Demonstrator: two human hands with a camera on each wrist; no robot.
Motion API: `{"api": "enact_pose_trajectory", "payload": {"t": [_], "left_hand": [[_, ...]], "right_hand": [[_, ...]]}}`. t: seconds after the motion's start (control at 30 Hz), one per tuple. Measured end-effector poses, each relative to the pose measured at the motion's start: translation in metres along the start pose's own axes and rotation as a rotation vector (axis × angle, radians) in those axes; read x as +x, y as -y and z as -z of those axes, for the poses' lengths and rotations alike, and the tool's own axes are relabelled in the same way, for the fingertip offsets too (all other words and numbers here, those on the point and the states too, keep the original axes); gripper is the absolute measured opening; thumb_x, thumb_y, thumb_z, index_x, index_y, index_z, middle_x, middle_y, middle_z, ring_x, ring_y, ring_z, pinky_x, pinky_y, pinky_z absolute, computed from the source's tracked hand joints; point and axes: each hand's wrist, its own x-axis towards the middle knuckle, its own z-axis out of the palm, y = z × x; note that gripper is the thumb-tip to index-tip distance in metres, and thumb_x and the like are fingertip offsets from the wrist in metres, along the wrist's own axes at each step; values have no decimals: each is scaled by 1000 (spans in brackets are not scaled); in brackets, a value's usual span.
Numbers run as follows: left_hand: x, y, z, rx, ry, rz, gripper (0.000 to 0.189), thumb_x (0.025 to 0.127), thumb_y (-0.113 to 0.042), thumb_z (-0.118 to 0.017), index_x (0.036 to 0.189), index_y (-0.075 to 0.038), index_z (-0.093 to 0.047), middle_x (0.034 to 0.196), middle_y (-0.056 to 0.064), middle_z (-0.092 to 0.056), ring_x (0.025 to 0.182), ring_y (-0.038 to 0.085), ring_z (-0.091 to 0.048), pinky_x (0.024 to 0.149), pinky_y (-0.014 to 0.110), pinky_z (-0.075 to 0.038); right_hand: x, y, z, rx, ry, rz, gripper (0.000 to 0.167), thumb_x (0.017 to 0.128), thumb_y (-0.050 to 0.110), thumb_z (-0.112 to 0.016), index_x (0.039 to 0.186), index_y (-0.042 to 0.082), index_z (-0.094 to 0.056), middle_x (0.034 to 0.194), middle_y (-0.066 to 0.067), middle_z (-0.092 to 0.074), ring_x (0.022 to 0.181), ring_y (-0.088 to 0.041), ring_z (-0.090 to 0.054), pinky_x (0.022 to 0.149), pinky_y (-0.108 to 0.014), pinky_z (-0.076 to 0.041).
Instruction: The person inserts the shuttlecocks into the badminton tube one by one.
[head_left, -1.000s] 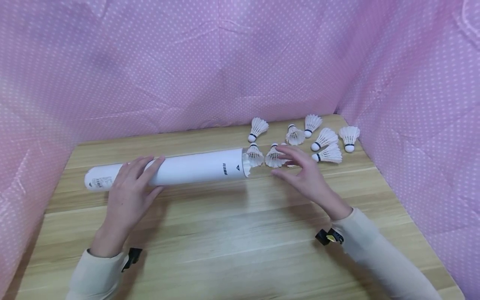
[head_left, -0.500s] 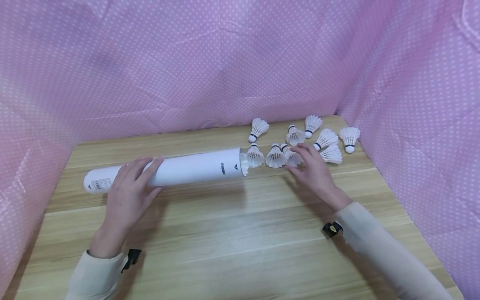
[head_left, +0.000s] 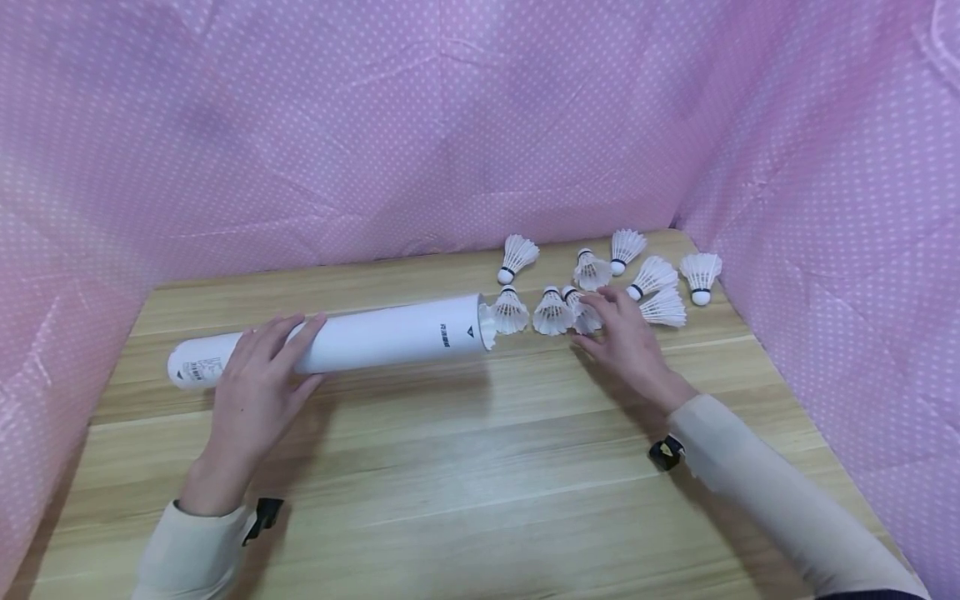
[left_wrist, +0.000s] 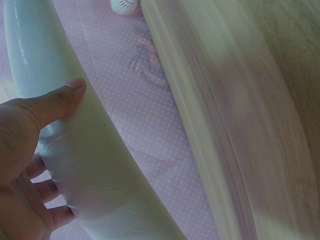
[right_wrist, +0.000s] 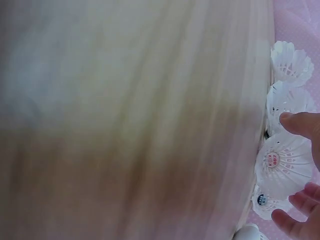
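Observation:
My left hand (head_left: pixel 255 383) grips a long white shuttlecock tube (head_left: pixel 390 335) around its left part, thumb on the near side. In the left wrist view the thumb (left_wrist: pixel 75 85) lies along the tube and the other fingers curl beneath. White feathers show inside the tube's right mouth. My right hand (head_left: pixel 626 342) is at a white feather shuttlecock (head_left: pixel 585 315), thumb and fingers spread on either side of its skirt. In the right wrist view this shuttlecock (right_wrist: pixel 285 162) sits between the thumb (right_wrist: pixel 295 121) and the lower fingers. A second shuttlecock (head_left: pixel 553 312) lies against it on the left.
Another shuttlecock (head_left: pixel 510 311) lies right by the tube's mouth, with one (head_left: pixel 517 257) behind it. Several more, including one (head_left: pixel 701 275) at the far right, are scattered toward the back corner of the wooden table (head_left: pixel 450 500). A pink dotted cloth (head_left: pixel 375 150) hangs behind and beside it.
My right hand has shifted to the right, uncovering the pair of shuttlecocks, then stays almost still. The tube has slid slightly left in my left hand's grip.

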Motion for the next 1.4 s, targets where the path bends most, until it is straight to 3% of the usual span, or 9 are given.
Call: {"api": "enact_pose_trajectory", "payload": {"t": [0.37,0.5,0.63,0.83,1.07,1.23,1.4], "left_hand": [[0,2,-2,-4,-5,4,92,59,0,-95,142,-17,-58,134,20,-59,124,45,-53,114,62,-31],[0,1,-3,-2,0,5,92,59,0,-95,142,-17,-58,134,20,-59,124,45,-52,114,62,-31],[0,1,-3,2,1,6,92,59,1,-95,142,-16,-58,134,20,-59,124,45,-52,114,61,-31],[0,0,-2,5,8,15,91,59,1,-95,141,-15,-59,135,20,-58,125,45,-52,115,60,-30],[0,0,-1,9,16,26,92,60,0,-95,142,-16,-58,136,20,-58,125,44,-51,116,59,-29],[-1,0,-1,11,17,31,92,60,-1,-95,142,-17,-58,136,20,-57,125,45,-51,115,60,-30],[-1,0,-2,11,19,34,92,61,-1,-95,142,-17,-58,136,20,-57,125,45,-51,115,61,-30]], "right_hand": [[2,-4,-3,13,45,-91,71,80,31,-87,139,10,-55,145,-15,-44,129,-35,-45,106,-55,-41],[3,-6,-4,43,42,-146,71,81,32,-85,140,11,-53,143,-14,-45,123,-34,-49,101,-54,-44],[3,-7,-4,74,25,-179,67,83,31,-84,139,11,-54,141,-12,-46,115,-31,-51,95,-52,-48],[2,-10,-5,128,6,-211,63,86,29,-81,139,9,-53,142,-14,-45,116,-32,-50,99,-51,-46],[5,-13,-4,178,-49,-241,68,85,21,-81,142,3,-48,130,-17,-48,97,-29,-53,84,-45,-51],[5,-14,-2,199,-80,-257,71,83,19,-83,143,2,-47,131,-20,-49,98,-31,-52,83,-44,-50],[5,-13,-1,205,-129,-211,66,82,17,-84,138,1,-52,131,-20,-51,97,-32,-54,83,-44,-50]]}}
